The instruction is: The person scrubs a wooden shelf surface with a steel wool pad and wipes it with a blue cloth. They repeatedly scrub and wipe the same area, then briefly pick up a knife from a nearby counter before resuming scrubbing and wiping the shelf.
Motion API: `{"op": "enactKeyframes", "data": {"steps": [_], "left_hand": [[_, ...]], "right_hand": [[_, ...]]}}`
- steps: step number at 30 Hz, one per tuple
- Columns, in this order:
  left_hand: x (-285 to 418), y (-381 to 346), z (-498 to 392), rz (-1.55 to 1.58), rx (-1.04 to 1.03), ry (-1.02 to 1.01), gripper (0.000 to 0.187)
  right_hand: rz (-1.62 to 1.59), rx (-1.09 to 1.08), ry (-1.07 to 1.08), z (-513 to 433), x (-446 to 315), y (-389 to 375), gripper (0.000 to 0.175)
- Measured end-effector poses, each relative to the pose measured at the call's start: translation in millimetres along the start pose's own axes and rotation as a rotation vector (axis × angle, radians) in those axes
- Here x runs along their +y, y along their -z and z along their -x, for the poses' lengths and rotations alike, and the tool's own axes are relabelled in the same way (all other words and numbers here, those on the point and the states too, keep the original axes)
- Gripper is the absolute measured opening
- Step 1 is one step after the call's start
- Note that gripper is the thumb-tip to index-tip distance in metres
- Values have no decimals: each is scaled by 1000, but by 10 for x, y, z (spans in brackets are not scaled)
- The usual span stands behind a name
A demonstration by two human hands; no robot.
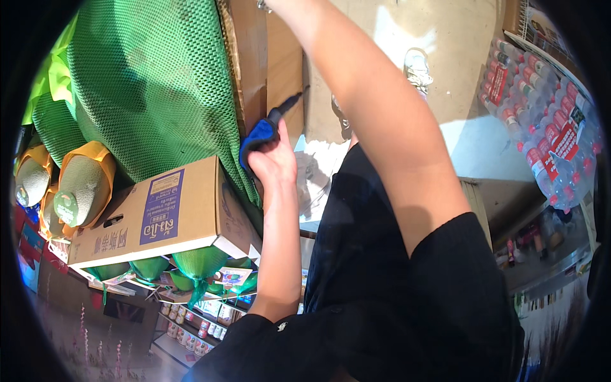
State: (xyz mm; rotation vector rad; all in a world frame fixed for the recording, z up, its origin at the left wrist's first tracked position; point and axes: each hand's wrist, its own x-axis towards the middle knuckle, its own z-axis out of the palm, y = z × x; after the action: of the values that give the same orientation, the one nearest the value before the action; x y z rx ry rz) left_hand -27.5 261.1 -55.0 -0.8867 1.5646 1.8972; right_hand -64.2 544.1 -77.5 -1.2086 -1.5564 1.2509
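My left hand (278,155) holds a blue cloth with dark grey edging (261,134), whose narrow end trails upward. The cloth is beside the brown cardboard side (253,62) and the edge of the green mesh covering (157,90); whether it touches them I cannot tell. My right forearm reaches up and to the left across the view. A bracelet shows at its wrist, while the right hand itself is beyond the top edge.
A printed cardboard box (157,210) sits above green-netted round fruit (198,261). Melons in orange wraps (86,184) lie at the left. Shrink-wrapped bottle packs (549,129) stand at the right, and shelved cans (191,341) at the bottom. A shoe (417,69) is on the floor (463,90).
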Motion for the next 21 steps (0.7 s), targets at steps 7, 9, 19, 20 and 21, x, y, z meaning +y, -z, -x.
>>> {"op": "enactKeyframes", "data": {"steps": [7,9,19,20,21], "left_hand": [[-244,-1101,-87,5,-175,-80,43],[-320,-1427,-262,-8,-193,-99,45],[-291,-3642,-642,170,-337,-93,42],[-309,-3608,-613,122,-475,-102,41],[-321,-3466,-574,76,-605,-113,40]], "right_hand": [[-319,-119,-226,794,850,1041,45],[-272,10,-588,1206,1125,1519,47],[-131,93,-797,1775,1415,2674,38],[-132,103,-770,1746,1401,2660,38],[-158,105,-698,1723,1382,2640,39]]}}
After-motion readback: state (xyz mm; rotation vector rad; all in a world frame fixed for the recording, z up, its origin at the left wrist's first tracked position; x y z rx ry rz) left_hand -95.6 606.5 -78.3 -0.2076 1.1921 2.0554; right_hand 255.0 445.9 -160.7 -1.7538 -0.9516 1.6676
